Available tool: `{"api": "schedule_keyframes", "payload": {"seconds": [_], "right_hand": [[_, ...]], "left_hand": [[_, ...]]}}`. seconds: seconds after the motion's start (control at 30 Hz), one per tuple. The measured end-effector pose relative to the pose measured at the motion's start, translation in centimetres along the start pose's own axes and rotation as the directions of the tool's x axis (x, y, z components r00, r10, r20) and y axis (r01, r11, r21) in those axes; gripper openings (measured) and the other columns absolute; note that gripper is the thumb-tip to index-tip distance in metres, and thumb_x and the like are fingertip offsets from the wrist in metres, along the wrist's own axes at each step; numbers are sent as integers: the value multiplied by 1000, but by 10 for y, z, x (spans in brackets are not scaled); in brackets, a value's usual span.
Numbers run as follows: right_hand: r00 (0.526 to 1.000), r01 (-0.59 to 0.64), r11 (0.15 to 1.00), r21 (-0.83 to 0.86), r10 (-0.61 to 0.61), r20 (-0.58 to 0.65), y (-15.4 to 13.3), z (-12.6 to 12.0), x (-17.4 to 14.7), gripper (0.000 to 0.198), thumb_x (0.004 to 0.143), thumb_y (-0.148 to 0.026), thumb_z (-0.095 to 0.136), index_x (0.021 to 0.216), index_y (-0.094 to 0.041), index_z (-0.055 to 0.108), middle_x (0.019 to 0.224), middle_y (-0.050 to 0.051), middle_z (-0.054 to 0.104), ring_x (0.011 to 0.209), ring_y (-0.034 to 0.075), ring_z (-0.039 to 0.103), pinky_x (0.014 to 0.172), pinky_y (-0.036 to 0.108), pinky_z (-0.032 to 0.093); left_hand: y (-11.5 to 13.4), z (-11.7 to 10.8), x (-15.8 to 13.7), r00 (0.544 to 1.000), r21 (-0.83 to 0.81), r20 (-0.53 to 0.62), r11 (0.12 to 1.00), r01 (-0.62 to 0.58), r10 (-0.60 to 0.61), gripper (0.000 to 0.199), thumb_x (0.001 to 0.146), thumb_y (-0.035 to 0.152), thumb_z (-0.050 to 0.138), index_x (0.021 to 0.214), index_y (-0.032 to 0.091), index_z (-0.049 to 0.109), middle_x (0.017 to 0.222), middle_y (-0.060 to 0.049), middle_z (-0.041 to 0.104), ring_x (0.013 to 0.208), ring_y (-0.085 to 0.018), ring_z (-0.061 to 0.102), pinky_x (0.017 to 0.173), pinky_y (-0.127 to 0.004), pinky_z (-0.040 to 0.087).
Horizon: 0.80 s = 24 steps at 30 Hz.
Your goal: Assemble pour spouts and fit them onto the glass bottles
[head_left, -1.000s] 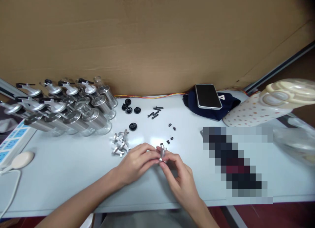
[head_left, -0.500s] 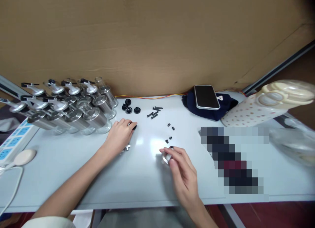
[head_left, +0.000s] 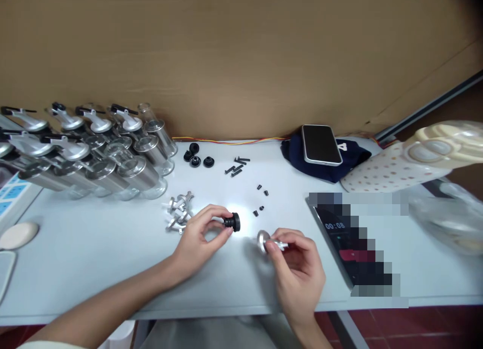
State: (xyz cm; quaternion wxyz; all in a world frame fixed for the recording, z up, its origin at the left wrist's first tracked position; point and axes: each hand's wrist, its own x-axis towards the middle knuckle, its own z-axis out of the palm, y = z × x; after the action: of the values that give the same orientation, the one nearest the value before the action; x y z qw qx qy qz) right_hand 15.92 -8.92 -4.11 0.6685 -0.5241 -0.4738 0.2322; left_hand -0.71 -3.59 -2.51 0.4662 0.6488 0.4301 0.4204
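My left hand (head_left: 206, 233) pinches a black ribbed stopper (head_left: 234, 222) between thumb and fingers, its wide round end facing right. In my right hand (head_left: 300, 268) is a silver pourer spout (head_left: 264, 241), its round disc turned left toward the stopper; the two parts are apart. Several more silver spouts (head_left: 179, 210) lie in a heap left of my left hand. Farther back sit several black stoppers (head_left: 209, 161) and several black levers (head_left: 237, 169). Small black caps (head_left: 255, 213) are scattered between and beyond my hands.
Glass bottles with metal sleeves (head_left: 138, 173), several topped with spouts, crowd the back left. A phone (head_left: 322, 145) rests on a dark blue cloth item (head_left: 350, 160). A dotted bottle (head_left: 381, 168) lies at right, behind a partly blurred phone (head_left: 332, 228). Cardboard (head_left: 241, 62) closes off the back.
My left hand has picked up a black stopper and brought it right, toward the middle. My right hand has turned the spout and moved slightly right. The view has shifted a little.
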Motion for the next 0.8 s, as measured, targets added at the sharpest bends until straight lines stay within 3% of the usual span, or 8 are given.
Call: {"api": "schedule_keyframes", "payload": {"seconds": [0.17, 0.27, 0.33, 0.43, 0.63, 0.8], "right_hand": [[999, -35, 999, -27, 36, 33, -3, 0, 1, 11, 84, -12, 64, 85, -22, 67, 81, 2, 60, 54, 10, 58, 39, 20, 47], [995, -43, 997, -62, 48, 84, -3, 0, 1, 13, 86, -13, 64, 88, -23, 72, 88, 3, 61, 53, 10, 62, 45, 25, 57], [989, -75, 994, -78, 84, 121, -2, 1, 0, 13, 85, -15, 65, 92, -23, 73, 93, 5, 62, 65, 15, 69, 56, 29, 63], [974, -133, 988, -82, 146, 175, -1, 2, -1, 14, 86, -17, 65, 96, -22, 73, 98, 7, 65, 73, 17, 72, 64, 30, 65], [972, -159, 986, -54, 166, 165, -2, 2, 0, 13, 86, -17, 63, 92, -23, 74, 92, 3, 71, 63, 15, 72, 59, 25, 64], [973, -156, 984, -80, 167, 161, -4, 2, 3, 12, 85, -18, 64, 90, -25, 73, 75, -1, 73, 57, 13, 71, 55, 22, 61]], "left_hand": [[-5, 1, -2, 975, -252, 42, 942, 222, -218, 15, 77, 20, 65, 92, 17, 63, 97, -5, 65, 85, -15, 66, 79, -28, 56], [-7, 0, -2, 955, -318, 85, 900, 296, -284, 18, 80, 26, 64, 95, 17, 60, 86, -4, 67, 71, -13, 65, 70, -29, 56], [-8, 0, -2, 954, -339, 99, 891, 301, -285, 19, 83, 29, 63, 96, 16, 58, 78, -3, 67, 68, -14, 66, 67, -29, 56], [-9, 1, -1, 954, -354, 101, 885, 301, -283, 20, 82, 31, 64, 96, 17, 60, 83, -4, 70, 72, -15, 68, 72, -31, 58], [-11, 1, -1, 955, -322, 38, 901, 291, -295, 24, 73, 23, 70, 95, 16, 64, 99, -6, 69, 85, -16, 68, 82, -32, 58], [-10, 0, 1, 983, -300, 41, 936, 185, -181, 18, 75, 18, 67, 92, 16, 67, 98, -7, 68, 90, -16, 67, 83, -30, 58]]}}
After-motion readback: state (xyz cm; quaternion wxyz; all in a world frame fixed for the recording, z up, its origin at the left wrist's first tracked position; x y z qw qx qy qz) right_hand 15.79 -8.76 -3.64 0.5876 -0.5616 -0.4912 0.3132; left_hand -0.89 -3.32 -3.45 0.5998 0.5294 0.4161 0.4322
